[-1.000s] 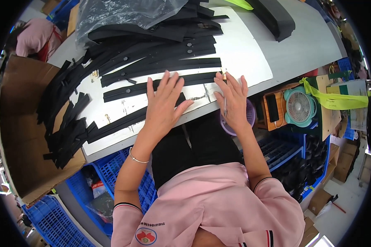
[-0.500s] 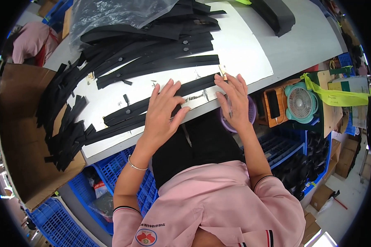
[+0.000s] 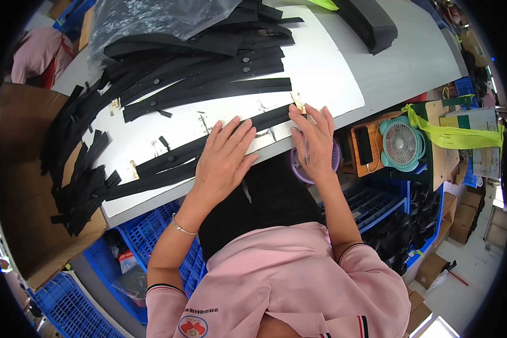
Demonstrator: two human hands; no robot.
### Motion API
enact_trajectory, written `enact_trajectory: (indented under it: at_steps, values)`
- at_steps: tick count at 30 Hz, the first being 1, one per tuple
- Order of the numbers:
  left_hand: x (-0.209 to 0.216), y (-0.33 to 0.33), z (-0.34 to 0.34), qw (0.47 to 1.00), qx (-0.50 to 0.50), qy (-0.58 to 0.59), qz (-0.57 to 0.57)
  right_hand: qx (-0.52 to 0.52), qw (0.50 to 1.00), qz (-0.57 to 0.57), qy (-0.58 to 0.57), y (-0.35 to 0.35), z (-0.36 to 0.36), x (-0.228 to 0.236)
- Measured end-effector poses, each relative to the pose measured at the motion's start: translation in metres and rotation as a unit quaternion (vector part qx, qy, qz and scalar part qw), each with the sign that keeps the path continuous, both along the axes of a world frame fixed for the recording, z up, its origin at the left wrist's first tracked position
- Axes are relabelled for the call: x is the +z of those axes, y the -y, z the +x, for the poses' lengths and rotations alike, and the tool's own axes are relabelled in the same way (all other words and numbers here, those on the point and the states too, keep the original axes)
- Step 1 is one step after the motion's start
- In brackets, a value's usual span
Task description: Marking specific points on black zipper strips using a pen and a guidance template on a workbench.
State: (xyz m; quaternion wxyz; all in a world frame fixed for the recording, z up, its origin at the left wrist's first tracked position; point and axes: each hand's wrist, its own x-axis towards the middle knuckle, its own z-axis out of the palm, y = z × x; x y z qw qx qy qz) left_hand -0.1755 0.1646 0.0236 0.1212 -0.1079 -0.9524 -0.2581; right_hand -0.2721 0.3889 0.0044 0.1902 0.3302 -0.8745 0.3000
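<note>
Long black fabric strips [image 3: 172, 159] lie side by side along the near edge of a white board [image 3: 327, 73]. My left hand [image 3: 225, 155] rests across them, fingers stretched out and palm down. At the strips' right end, my right hand [image 3: 315, 141] has its index fingertip on the black material, with the thumb bent below. A slim tool with a silvery shaft [image 3: 306, 149] runs through the right hand; its kind is hard to make out. Just past those fingertips, a small gold-coloured piece [image 3: 296, 99] sits on the board.
More black strips [image 3: 208, 90] are heaped farther back, under a clear plastic bag [image 3: 158, 19]. A cardboard box [image 3: 17, 169] stands at left, a green fan [image 3: 400, 143] and a phone [image 3: 364, 143] at right. Blue crates [image 3: 79, 304] are below the table.
My left hand's fingers have gone from curled and spread to flat on the strips. The right hand stays at the strip end. The whole view has shifted slightly.
</note>
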Motion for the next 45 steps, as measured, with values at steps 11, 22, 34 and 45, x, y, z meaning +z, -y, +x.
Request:
enact_trajectory:
  at_steps: [11,22,34,45]
  values:
    - [-0.001,-0.001,0.001,1.0,0.005,-0.019,-0.008,0.089,0.986,-0.111,0.089,0.021,-0.024,0.041]
    - [-0.002,-0.001,0.002,1.0,0.004,-0.026,-0.014,0.1,0.953,-0.176,0.228,0.043,-0.035,0.009]
    - [-0.002,-0.002,0.001,0.999,0.004,-0.032,-0.013,0.102,0.969,-0.126,0.185,0.045,-0.037,0.006]
    - [-0.003,-0.002,0.001,0.999,0.008,-0.029,-0.009,0.13,0.953,-0.153,0.226,0.039,-0.039,0.011]
